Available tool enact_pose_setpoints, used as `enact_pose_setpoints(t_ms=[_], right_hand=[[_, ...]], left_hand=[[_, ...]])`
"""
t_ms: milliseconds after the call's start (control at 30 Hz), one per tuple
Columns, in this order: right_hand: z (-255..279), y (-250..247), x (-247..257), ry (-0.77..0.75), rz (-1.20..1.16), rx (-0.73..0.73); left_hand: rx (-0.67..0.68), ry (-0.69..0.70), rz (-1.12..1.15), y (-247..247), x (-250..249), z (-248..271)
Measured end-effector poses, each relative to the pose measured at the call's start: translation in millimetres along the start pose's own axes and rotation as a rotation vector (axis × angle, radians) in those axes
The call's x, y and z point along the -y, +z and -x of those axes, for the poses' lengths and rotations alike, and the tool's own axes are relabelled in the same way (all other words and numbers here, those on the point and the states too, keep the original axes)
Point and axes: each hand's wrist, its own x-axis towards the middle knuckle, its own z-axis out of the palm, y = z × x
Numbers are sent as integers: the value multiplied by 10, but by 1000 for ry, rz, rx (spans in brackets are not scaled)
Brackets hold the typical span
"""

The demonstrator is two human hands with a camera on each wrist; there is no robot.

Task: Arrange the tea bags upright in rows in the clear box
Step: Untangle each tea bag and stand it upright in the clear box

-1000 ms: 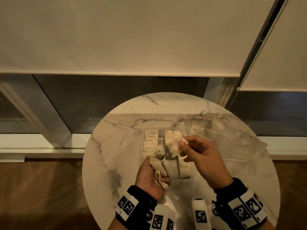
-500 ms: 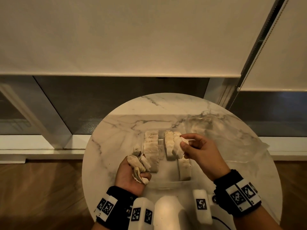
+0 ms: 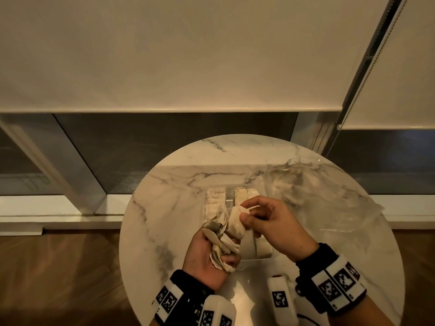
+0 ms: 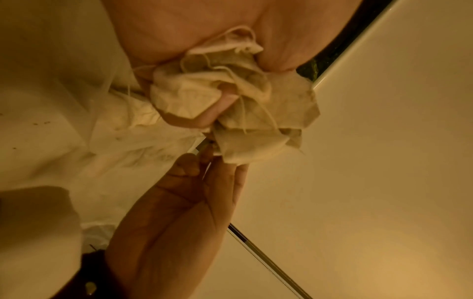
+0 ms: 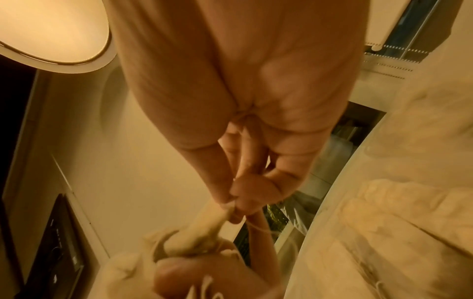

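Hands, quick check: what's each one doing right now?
Left hand: closed around a bunch of tea bags.
Right hand: pinching one tea bag by its top, just above the clear box.

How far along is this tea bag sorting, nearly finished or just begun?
Partway, I'd say. Two rows of tea bags already stand in the clear box on the table. The right hand pinches one bag, apparently drawn from the bunch gripped by the left hand. That bunch remains to be placed.
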Motion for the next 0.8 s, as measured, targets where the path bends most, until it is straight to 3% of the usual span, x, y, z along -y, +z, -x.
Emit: enact_pose_setpoints(t_ms=[200, 400, 533, 667, 800], right_hand=[[-48, -81, -13, -46, 20, -98], [-156, -199, -45, -75, 11, -79], [-263, -281, -116, -55, 96, -52], [-409, -348, -241, 52, 417, 41], [-506, -330, -285, 47, 755, 197]], left_hand=[[-49, 33, 25, -53, -10, -34], [-80, -10, 33, -91, -71, -39], [-65, 34, 57, -180, -191, -28], [14, 97, 91, -270, -342, 17], [-99, 140, 63, -327, -392, -7]])
